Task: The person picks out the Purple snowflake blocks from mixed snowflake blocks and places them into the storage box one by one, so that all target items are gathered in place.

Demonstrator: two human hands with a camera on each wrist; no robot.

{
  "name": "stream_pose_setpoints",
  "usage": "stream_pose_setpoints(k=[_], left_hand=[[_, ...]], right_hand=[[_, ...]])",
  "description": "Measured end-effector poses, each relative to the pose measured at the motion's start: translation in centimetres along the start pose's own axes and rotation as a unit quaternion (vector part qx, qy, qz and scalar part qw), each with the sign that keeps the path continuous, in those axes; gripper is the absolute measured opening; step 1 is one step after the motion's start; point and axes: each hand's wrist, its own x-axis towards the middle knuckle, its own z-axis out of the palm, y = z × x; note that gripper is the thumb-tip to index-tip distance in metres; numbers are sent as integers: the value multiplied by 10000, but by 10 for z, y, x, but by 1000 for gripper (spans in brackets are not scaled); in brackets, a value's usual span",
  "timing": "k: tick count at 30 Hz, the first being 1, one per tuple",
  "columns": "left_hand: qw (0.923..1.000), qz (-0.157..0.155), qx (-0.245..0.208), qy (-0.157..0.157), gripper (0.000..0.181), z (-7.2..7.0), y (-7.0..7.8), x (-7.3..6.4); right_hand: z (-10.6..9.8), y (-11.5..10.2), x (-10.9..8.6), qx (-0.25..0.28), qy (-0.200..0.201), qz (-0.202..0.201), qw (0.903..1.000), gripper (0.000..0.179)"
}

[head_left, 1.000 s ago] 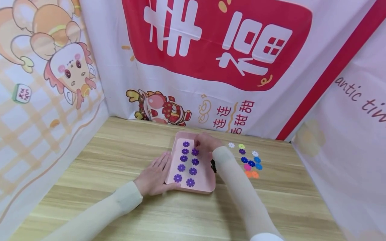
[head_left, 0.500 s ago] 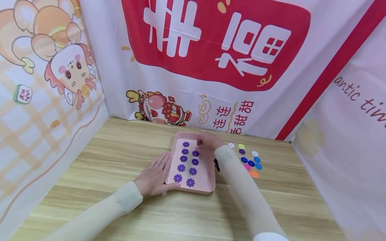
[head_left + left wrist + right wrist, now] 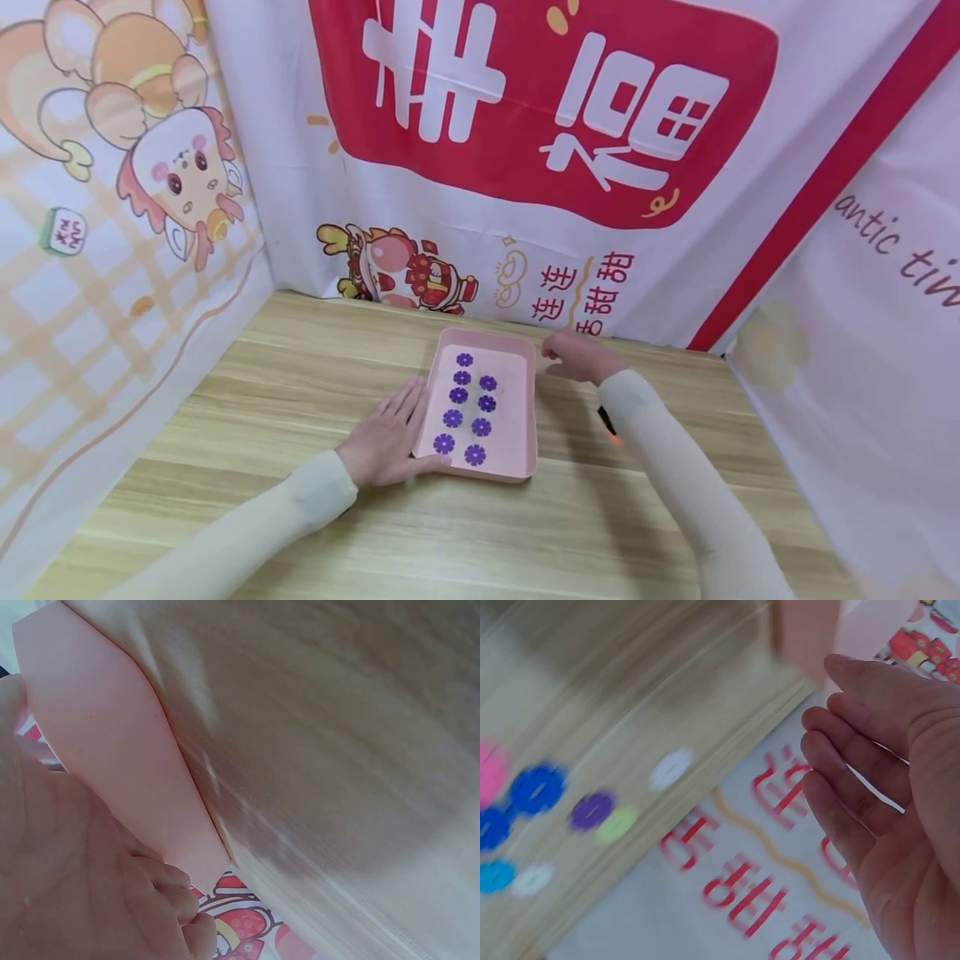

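A pink tray [image 3: 525, 433] lies on the table, with two columns of purple flower-shaped plastic discs [image 3: 482, 427] inside. My left hand [image 3: 385, 442] rests along the tray's left side, fingers extended and thumb over the front rim. The left wrist view shows that hand against the tray's outer wall [image 3: 112, 712]. Just beyond the tray's far right corner is my right hand [image 3: 581, 357], in the air. In the right wrist view its fingers [image 3: 840, 802] are loosely bent, holding nothing. Its arm hides most of the loose discs from the head view.
In the right wrist view, loose discs lie on the wooden table [image 3: 705, 690]: a purple disc [image 3: 592, 810], a white disc [image 3: 671, 769], a yellow-green disc [image 3: 617, 825], a blue disc [image 3: 538, 787] and others. A printed cloth [image 3: 450, 192] hangs behind the table's back edge.
My right hand has left the far purple disc of the right column and moved right, out of the tray. The left hand has stayed on the tray.
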Motion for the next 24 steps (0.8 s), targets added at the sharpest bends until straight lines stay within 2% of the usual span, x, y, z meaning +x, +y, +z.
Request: stream_pose_setpoints(k=[7,10,13,18,21,24], left_hand=[[10000,-13,-9,-8,112,0,1,1],[10000,-13,-52,-28,113,0,1,1],[10000,-21,-26,-91,114,1,0,1],[9999,-33,11,-139,114,1,0,0],[9999,-50,-9,-116,114,1,-1,0],[9999,-59,-9,-108,113,0,0,0]], right_hand=[[10,43,-41,-7,77,128,9999,12],[19,59,-55,197,63,420,9989,14],[29,71,-67,484,56,884,9949,23],[49,87,-75,925,298,1527,9835,34],[60,93,-76,1048,489,1701,9786,33],[70,97,-75,1009,730,1667,9781,29]])
